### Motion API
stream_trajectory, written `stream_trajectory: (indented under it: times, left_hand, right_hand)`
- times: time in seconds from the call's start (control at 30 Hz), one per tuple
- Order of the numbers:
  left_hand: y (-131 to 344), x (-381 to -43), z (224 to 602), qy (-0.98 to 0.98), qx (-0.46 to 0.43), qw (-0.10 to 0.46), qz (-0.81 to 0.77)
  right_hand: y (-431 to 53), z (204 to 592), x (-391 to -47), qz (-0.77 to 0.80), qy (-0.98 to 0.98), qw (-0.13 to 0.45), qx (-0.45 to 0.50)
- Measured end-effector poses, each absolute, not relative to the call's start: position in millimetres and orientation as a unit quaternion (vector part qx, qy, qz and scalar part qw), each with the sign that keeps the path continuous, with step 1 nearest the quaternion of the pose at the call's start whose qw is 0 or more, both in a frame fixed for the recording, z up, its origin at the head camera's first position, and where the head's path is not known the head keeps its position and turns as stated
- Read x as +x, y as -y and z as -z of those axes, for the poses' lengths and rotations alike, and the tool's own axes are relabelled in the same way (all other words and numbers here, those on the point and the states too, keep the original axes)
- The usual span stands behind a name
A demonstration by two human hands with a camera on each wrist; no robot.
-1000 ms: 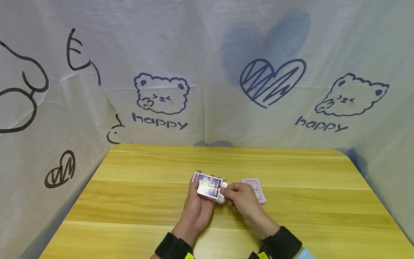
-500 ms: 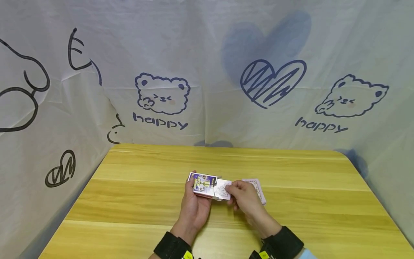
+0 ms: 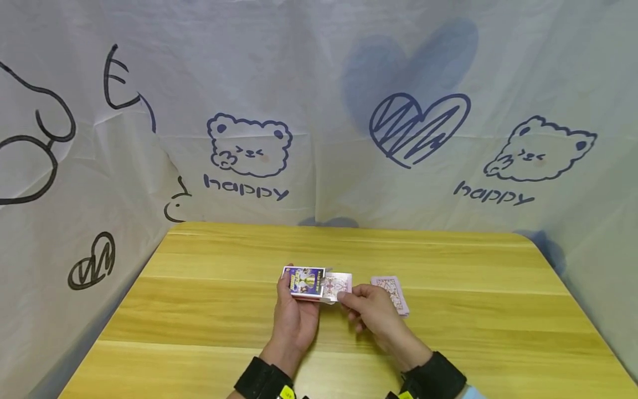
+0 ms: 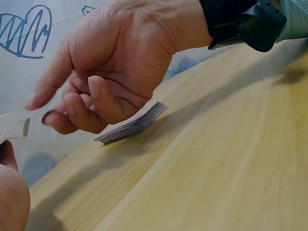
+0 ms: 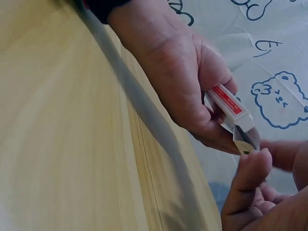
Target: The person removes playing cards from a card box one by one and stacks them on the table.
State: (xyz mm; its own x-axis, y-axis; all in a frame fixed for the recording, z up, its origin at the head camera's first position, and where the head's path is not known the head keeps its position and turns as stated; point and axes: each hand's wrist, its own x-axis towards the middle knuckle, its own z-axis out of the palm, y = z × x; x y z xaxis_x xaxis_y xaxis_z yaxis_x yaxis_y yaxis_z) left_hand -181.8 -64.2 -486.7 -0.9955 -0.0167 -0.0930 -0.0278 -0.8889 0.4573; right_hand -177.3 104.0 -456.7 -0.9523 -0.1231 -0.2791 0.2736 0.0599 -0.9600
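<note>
My left hand (image 3: 296,316) holds a purple-fronted playing-card box (image 3: 305,281) above the table, thumb along its left end. Patterned playing cards (image 3: 335,285) stick out of the box's right end. The right hand (image 3: 376,310) pinches their near right corner, thumb on top; its other fingers are curled below. The right wrist view shows the box's red-and-white side (image 5: 228,100) and the right thumb (image 5: 255,166) at its opened end. In the left wrist view only a white flap (image 4: 17,127) shows near the right fingers. A deck of cards (image 3: 391,293) lies right of the hands.
The wood-grain table (image 3: 224,310) has rounded back corners. White cloth (image 3: 319,111) with drawn bears and hearts hangs behind it and along both sides. Each wrist wears a black band (image 3: 433,377).
Cards have slid out of the box's right end, with their patterned back now showing. The left hand and box have moved left. The deck on the table stays put.
</note>
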Motion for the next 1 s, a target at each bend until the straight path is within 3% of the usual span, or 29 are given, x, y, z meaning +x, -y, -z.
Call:
stream_trajectory:
  times: [0.37, 0.7, 1.0]
  left_hand:
    - [64.7, -181.4, 487.9, -0.249, -0.067, 0.0, -0.966]
    - [60.7, -180.3, 487.9, -0.239, -0.08, 0.01, -0.968]
    - [59.8, -179.4, 487.7, -0.249, -0.072, 0.017, -0.966]
  right_hand:
    - [-114.4, 453.5, -186.7, 0.705, -0.699, 0.063, 0.108]
    - [-158.8, 435.1, -202.9, 0.684, -0.719, 0.02, 0.123]
    - [-205.5, 433.4, -223.9, 0.613, -0.784, 0.055, 0.079]
